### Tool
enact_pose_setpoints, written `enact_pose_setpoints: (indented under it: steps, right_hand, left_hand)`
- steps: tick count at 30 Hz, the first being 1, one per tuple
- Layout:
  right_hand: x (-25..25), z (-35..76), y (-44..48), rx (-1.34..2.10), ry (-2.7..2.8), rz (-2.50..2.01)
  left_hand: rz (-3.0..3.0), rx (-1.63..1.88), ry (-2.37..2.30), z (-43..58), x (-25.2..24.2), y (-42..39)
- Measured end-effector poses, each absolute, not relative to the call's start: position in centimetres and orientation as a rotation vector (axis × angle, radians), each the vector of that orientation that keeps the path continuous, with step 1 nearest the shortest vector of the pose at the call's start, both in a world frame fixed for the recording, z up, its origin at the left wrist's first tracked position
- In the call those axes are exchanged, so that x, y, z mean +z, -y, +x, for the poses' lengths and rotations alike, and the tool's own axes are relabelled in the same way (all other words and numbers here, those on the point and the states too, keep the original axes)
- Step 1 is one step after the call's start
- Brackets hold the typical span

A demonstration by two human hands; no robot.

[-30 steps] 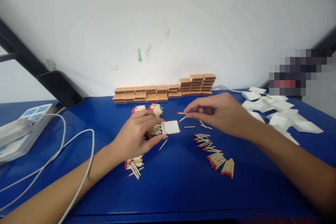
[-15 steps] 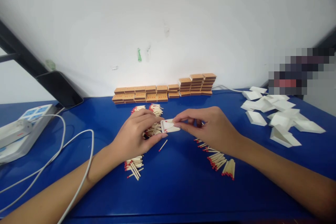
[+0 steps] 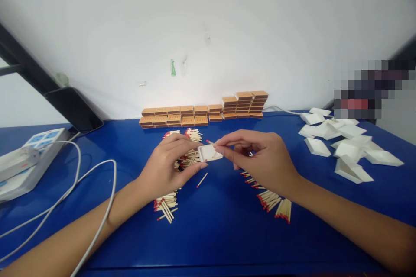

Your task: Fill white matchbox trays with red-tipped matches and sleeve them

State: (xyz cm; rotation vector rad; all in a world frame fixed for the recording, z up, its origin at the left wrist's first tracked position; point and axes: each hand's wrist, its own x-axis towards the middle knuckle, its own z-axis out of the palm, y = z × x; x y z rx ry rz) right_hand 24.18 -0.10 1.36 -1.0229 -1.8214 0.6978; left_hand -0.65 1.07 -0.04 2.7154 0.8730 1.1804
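Note:
My left hand (image 3: pixel 170 156) grips the left end of a small white matchbox tray (image 3: pixel 208 152) between thumb and fingers, over the blue table. At the tray's right side, my right hand (image 3: pixel 256 149) pinches a match (image 3: pixel 210 142), its red head pointing left above the tray's far edge. A match or two seem to lie in the tray; how many I cannot tell. Loose matches (image 3: pixel 188 160) are heaped behind and under my left hand, and a single match (image 3: pixel 202 180) lies in front of the tray. More matches (image 3: pixel 269 199) lie in small bunches below my right hand.
Stacked orange matchboxes (image 3: pixel 180 114) line the wall at the back. White matchbox trays (image 3: pixel 351 138) lie in a pile on the right. On the left are a power strip (image 3: pixel 42 147), a black phone (image 3: pixel 76 108) and a white cable (image 3: pixel 113 181) crossing over my left forearm.
My right fingers have shifted slightly, and a match now sticks out of them above the tray's far edge. Matches seen inside the tray earlier look fewer or moved. My left hand stays nearly still.

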Motion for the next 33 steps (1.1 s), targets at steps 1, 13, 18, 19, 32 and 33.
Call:
enact_pose_setpoints:
  steps: [1,13,18,19,32,33]
  right_hand:
    - [1.4,24.1,0.3,0.692,1.783,-1.019]
    - [1.0,23.4,0.8,0.844,1.628,-0.959]
    - [1.1,24.3,-0.2,0.819,1.719,-0.994]
    - [1.2,24.4,-0.5,0.804,1.743,-1.0]
    - [0.8,23.3,0.7,0.887,1.58,-0.971]
    - [0.7,23.3,0.6,0.883,1.609,-0.976]
  left_hand:
    - [2.711,1.194,-0.874,-0.7,0.0,-1.1]
    - [2.659,1.235,-0.885,-0.4,0.1,-0.8]
    - [2.64,1.235,-0.905,-0.6,-0.1,-0.8]
    - [2.64,1.228,-0.902,-0.6,-0.1,-0.8]
    - [2.624,1.28,-0.872,-0.3,0.0,-0.6]
    - [2.625,1.285,-0.871,-0.3,0.0,-0.6]
